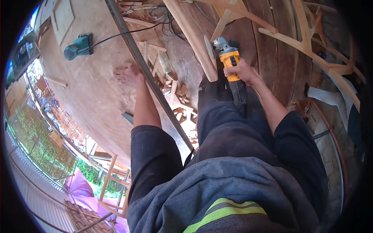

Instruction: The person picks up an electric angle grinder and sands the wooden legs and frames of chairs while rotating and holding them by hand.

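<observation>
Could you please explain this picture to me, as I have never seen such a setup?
There is no robot: a person works with two bare hands, and the single picture comes from a camera on their head, looking forward and down. The right hand holds a yellow power tool beside a long piece of wood. The left hand is on a broad surface, where a green tool lies. Wood scraps lie between the hands.

The yellow angle grinder is beside a long, pale timber.
</observation>
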Tool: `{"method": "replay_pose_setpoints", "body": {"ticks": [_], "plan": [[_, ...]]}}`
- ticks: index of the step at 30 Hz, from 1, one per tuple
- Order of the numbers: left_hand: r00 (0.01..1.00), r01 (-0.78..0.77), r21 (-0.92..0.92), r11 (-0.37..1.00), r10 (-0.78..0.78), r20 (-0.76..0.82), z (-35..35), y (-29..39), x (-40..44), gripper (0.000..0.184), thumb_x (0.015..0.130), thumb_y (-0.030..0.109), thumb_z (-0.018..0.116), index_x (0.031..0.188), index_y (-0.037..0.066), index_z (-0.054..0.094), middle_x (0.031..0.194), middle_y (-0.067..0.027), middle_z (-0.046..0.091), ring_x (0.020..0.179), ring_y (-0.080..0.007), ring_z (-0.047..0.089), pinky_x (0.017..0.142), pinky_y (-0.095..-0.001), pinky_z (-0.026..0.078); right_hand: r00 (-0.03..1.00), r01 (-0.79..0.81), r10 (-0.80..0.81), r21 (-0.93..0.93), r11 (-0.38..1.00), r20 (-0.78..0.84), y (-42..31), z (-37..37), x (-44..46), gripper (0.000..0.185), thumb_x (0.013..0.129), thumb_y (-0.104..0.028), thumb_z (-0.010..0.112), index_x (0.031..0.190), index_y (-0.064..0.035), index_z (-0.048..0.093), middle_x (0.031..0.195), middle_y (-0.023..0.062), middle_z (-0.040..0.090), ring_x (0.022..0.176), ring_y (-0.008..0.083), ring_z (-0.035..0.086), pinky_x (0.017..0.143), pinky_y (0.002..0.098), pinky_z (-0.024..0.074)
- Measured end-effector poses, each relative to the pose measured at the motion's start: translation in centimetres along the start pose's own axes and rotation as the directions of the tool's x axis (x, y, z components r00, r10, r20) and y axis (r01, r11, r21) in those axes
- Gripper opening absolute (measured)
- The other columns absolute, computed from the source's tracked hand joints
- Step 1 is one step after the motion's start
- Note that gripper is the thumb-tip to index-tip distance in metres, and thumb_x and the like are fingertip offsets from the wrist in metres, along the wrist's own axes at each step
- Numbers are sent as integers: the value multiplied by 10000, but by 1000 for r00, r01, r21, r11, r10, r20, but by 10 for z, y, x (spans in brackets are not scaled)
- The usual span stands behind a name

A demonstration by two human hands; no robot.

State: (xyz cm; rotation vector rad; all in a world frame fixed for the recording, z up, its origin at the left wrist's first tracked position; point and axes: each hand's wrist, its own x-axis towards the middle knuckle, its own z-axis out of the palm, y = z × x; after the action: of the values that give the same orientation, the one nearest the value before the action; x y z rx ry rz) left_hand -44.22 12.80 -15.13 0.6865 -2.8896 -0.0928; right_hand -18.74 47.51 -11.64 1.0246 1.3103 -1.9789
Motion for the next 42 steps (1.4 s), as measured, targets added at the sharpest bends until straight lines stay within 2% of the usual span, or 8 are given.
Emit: {"method": "replay_pose_setpoints", "body": {"ticks": [6,8,10,14,20,28,36,42], "plan": [[999,-31,-32,999,31,8,12,-15,5,738,913,489,518,1453,-4,419,1502,-243,398,1408,-404,345,1162,-508,262,958,201,-248,279,939,145,-49,18,-55,503,870,-435,716,1146,-44,561,879,91,677,729,179,699,644,313,588],[608,408,-41,912,-238,757,-25,-10,64,725,919,470,529,1435,-25,410,1451,-276,437,1372,-418,398,1136,-488,317,919,140,-295,482,865,262,-62,29,-66,569,914,-533,656,1164,-33,550,886,102,677,733,195,703,646,314,590],[988,-1,-391,920,61,140,23,-45,-23,793,936,519,533,1473,-47,393,1527,-283,384,1430,-417,333,1167,-507,256,901,220,-344,403,888,265,-78,45,-79,593,925,-568,623,1161,-28,553,890,106,676,736,198,704,647,314,591],[655,526,-845,91,590,472,-50,-55,-145,443,1008,444,495,1215,72,619,1082,-77,668,992,-214,616,944,-368,473,855,320,-415,312,895,312,-95,89,-109,616,924,-609,600,1121,-27,569,891,93,666,739,181,699,646,299,591],[78,937,-334,105,867,492,-278,-34,-240,506,985,425,561,1298,28,562,1124,-123,686,964,-224,689,895,-372,551,790,343,-436,279,897,431,-89,166,-131,575,919,-555,651,1157,-39,565,918,88,670,752,182,696,653,302,589],[556,748,-660,-69,607,567,-303,-108,-222,323,757,96,755,1034,12,612,846,-78,675,712,-196,687,646,-324,579,668,543,-310,-158,825,677,-72,269,-150,455,893,-391,718,1141,-29,597,995,68,665,902,156,663,826,299,538],[859,446,-746,494,-1,513,-204,-252,-191,415,603,150,804,956,28,623,834,-42,658,685,-151,630,637,-319,526,580,787,-85,-530,316,810,-56,215,-115,597,950,-388,676,1338,41,528,1232,134,624,1213,217,555,1025,346,441],[875,485,-669,563,-326,359,-116,-334,-208,582,549,183,818,1053,2,589,886,-137,681,800,-283,690,699,-394,553,907,247,-66,-401,882,416,7,19,-61,252,964,-285,669,1081,-64,702,950,26,685,778,132,665,668,253,549]]}}
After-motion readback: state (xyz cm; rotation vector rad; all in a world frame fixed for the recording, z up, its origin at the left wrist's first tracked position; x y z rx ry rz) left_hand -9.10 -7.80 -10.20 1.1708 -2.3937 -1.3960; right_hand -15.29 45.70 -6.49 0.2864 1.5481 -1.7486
